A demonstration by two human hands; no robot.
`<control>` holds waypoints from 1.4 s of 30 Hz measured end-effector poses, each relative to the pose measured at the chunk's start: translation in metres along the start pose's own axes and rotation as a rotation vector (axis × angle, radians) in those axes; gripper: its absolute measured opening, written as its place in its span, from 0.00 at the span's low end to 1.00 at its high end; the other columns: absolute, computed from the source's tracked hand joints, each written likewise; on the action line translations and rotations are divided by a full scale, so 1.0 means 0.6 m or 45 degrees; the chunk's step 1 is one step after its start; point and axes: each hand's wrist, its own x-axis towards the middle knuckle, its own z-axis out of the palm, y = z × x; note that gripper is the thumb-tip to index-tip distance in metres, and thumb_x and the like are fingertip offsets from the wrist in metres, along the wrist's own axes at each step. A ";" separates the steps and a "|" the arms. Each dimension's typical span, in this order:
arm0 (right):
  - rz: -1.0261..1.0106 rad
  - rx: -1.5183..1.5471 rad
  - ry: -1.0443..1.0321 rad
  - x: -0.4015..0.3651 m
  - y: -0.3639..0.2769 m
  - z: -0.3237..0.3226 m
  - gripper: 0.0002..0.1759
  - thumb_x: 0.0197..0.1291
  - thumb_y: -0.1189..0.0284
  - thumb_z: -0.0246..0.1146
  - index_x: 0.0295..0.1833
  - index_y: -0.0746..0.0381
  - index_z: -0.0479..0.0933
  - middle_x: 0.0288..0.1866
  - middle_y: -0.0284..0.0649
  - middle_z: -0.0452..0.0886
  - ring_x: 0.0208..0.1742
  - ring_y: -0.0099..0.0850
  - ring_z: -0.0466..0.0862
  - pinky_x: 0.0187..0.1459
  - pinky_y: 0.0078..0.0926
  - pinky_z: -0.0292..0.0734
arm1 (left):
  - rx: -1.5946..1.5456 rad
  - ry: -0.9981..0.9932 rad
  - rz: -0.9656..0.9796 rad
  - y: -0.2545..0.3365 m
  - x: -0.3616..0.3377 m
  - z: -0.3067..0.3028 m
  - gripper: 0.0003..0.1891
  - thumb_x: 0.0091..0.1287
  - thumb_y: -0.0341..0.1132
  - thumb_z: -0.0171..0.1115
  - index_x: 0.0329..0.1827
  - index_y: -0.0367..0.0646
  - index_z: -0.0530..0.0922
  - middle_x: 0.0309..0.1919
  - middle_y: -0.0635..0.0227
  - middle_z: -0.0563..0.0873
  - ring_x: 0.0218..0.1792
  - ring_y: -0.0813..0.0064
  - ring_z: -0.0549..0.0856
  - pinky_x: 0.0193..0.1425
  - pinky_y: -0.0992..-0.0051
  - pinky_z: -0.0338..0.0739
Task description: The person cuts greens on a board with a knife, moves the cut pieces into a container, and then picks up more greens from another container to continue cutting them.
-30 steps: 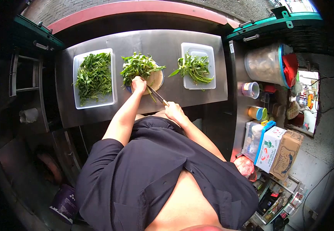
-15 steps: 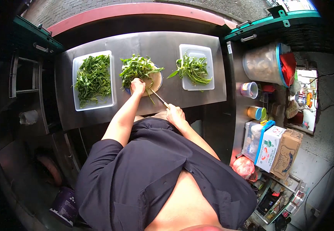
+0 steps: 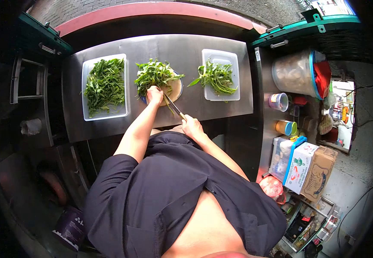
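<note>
My left hand (image 3: 154,95) is closed around the stems of a bunch of leafy greens (image 3: 155,74), which lies over a round cutting board (image 3: 177,89). In my right hand (image 3: 192,126) is the handle of a knife (image 3: 174,106), its blade pointing up and left to the stems beside my left fingers. The leaves fan out beyond my left hand and hide much of the board. Left of the board, a white plastic tray (image 3: 126,101) holds a heap of cut greens (image 3: 105,86). To the right, another tray (image 3: 235,64) carries long-stemmed greens (image 3: 216,77).
Everything stands on a metal table (image 3: 165,45). On the right-hand counter are a large clear tub (image 3: 292,72), small plastic containers (image 3: 278,102), a blue-lidded box (image 3: 281,155) and a cardboard box (image 3: 319,173). A purple bucket (image 3: 69,228) stands at lower left.
The knife blade has turned and sits slightly closer to my left hand at the stems. My right hand has shifted a little left. My left hand keeps its hold.
</note>
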 end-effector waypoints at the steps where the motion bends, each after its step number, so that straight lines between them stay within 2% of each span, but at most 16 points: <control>1: 0.001 0.012 0.003 -0.002 0.003 0.003 0.15 0.73 0.61 0.59 0.53 0.60 0.78 0.45 0.61 0.86 0.51 0.61 0.86 0.53 0.56 0.81 | 0.000 -0.002 -0.004 0.005 -0.006 -0.005 0.08 0.56 0.33 0.75 0.37 0.42 0.91 0.39 0.50 0.92 0.45 0.52 0.92 0.55 0.60 0.86; 5: 0.049 -0.011 -0.075 -0.016 0.010 0.002 0.14 0.73 0.61 0.59 0.53 0.60 0.78 0.46 0.61 0.86 0.52 0.61 0.86 0.53 0.56 0.81 | 0.044 0.052 0.032 0.021 -0.021 -0.014 0.08 0.56 0.33 0.75 0.37 0.42 0.90 0.39 0.50 0.92 0.45 0.52 0.92 0.55 0.60 0.86; 7: 0.011 -0.020 -0.006 -0.021 0.021 0.003 0.13 0.72 0.62 0.59 0.50 0.60 0.78 0.41 0.61 0.86 0.48 0.63 0.86 0.49 0.58 0.81 | 0.065 0.089 0.052 0.015 -0.015 -0.009 0.08 0.57 0.33 0.75 0.37 0.42 0.90 0.39 0.50 0.92 0.45 0.52 0.92 0.55 0.60 0.86; 10: 0.013 -0.032 0.064 -0.024 0.032 -0.001 0.12 0.72 0.63 0.59 0.50 0.60 0.78 0.40 0.61 0.86 0.46 0.63 0.86 0.47 0.59 0.81 | 0.096 0.044 0.055 0.012 -0.011 -0.009 0.12 0.58 0.37 0.74 0.42 0.42 0.90 0.40 0.52 0.92 0.46 0.56 0.92 0.56 0.61 0.85; 13: -0.003 -0.032 0.123 -0.014 0.038 -0.001 0.12 0.73 0.63 0.59 0.51 0.59 0.77 0.38 0.60 0.86 0.45 0.62 0.86 0.46 0.60 0.81 | 0.106 0.027 0.079 0.007 -0.009 -0.007 0.12 0.58 0.37 0.73 0.42 0.41 0.90 0.42 0.51 0.92 0.46 0.55 0.92 0.56 0.61 0.85; 16: -0.045 -0.018 0.151 -0.008 0.036 0.001 0.11 0.73 0.63 0.59 0.51 0.59 0.77 0.36 0.60 0.85 0.43 0.63 0.86 0.45 0.60 0.81 | 0.079 0.040 0.081 0.009 -0.010 -0.004 0.07 0.57 0.34 0.73 0.36 0.42 0.90 0.39 0.50 0.91 0.45 0.52 0.91 0.55 0.60 0.85; 19: -0.040 0.001 0.055 -0.009 0.028 0.003 0.13 0.73 0.61 0.59 0.53 0.58 0.77 0.41 0.61 0.86 0.47 0.63 0.86 0.49 0.59 0.81 | 0.074 0.099 0.097 0.004 -0.012 -0.001 0.07 0.58 0.34 0.73 0.37 0.42 0.90 0.39 0.50 0.92 0.45 0.52 0.91 0.55 0.60 0.86; 28: -0.101 -0.055 0.202 0.010 0.057 -0.013 0.11 0.72 0.62 0.60 0.51 0.57 0.77 0.35 0.59 0.85 0.42 0.62 0.86 0.43 0.60 0.81 | 0.084 0.076 0.172 0.011 -0.036 -0.012 0.08 0.60 0.35 0.72 0.36 0.40 0.89 0.39 0.50 0.91 0.45 0.52 0.91 0.53 0.59 0.86; 31: -0.127 -0.078 0.166 0.004 0.058 -0.026 0.11 0.73 0.61 0.59 0.52 0.55 0.77 0.35 0.59 0.85 0.42 0.62 0.86 0.43 0.60 0.81 | 0.094 0.120 0.175 0.003 -0.033 0.002 0.10 0.61 0.37 0.73 0.38 0.39 0.89 0.40 0.49 0.91 0.46 0.51 0.91 0.54 0.58 0.86; 33: -0.166 -0.128 0.116 -0.009 0.061 -0.027 0.12 0.73 0.61 0.59 0.53 0.55 0.77 0.35 0.59 0.85 0.41 0.61 0.87 0.43 0.60 0.81 | 0.235 0.184 0.226 0.004 -0.032 0.008 0.13 0.59 0.42 0.76 0.39 0.41 0.90 0.39 0.52 0.92 0.43 0.53 0.91 0.53 0.59 0.85; 34: -0.151 -0.142 0.102 -0.011 0.066 -0.025 0.12 0.73 0.61 0.59 0.53 0.55 0.77 0.34 0.59 0.85 0.41 0.61 0.87 0.43 0.59 0.81 | 0.234 0.102 0.212 0.005 -0.035 0.005 0.15 0.62 0.43 0.76 0.40 0.38 0.87 0.42 0.47 0.90 0.46 0.48 0.90 0.54 0.56 0.86; 42: -0.090 -0.113 0.183 0.017 0.082 -0.036 0.13 0.73 0.60 0.59 0.55 0.52 0.79 0.38 0.58 0.87 0.44 0.61 0.87 0.46 0.58 0.82 | 0.193 0.046 0.278 -0.008 -0.028 0.010 0.16 0.61 0.42 0.76 0.38 0.38 0.86 0.41 0.47 0.90 0.47 0.48 0.90 0.53 0.56 0.86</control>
